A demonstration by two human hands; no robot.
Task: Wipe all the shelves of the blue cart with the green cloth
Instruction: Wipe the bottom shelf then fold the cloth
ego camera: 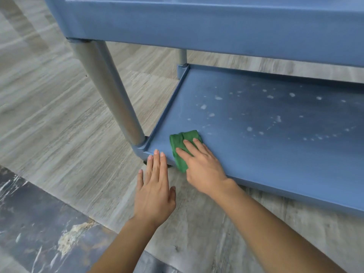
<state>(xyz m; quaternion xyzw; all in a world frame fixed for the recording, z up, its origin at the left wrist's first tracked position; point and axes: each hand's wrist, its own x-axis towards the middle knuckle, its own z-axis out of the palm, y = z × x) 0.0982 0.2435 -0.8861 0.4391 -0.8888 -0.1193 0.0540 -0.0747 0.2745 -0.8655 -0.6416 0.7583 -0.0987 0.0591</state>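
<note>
Green cloth (182,146) on blue cart shelf (256,119) (flecked white), grey wood-grain floor (59,107)

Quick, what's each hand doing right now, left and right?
Left hand: open and flat, holding nothing.
Right hand: open, pressing flat on the green cloth on the lower shelf.

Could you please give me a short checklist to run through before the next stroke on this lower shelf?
1. Green cloth lies on the lower shelf: ok.
2. Right hand presses flat on the cloth: ok.
3. Left hand is off the cloth, by the shelf's front edge: ok.
4. Shelf ahead is clean: not ok, white spots lie to the right.
5. Upper shelf top is wiped: cannot tell, hardly in view.
</note>
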